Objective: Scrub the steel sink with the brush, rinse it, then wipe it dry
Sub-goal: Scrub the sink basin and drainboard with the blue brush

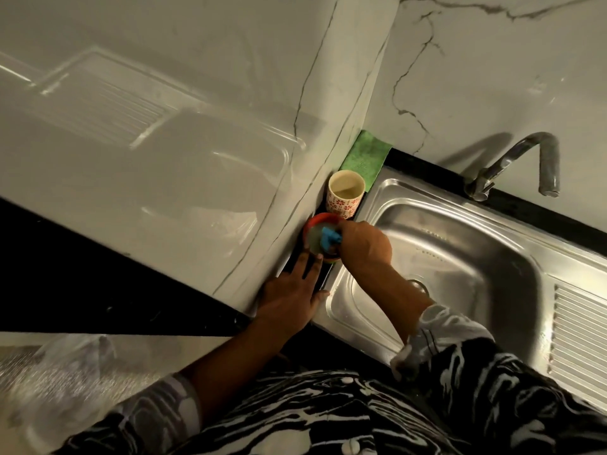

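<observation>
My right hand [364,246] is curled tight round the small blue brush [329,237], pressing it into the round red plastic dish [315,223] of pale green soap. That dish sits on the black counter [437,178], just left of the shiny steel sink [486,257]. My left hand [290,292] lies flat, fingers straight, tips touching the dish's near rim, gripping nothing. Behind the dish stands a cream cup with red flowers [343,203], then a folded green cloth [364,156]. The curved steel tap [505,160] arches over the sink's far edge.
</observation>
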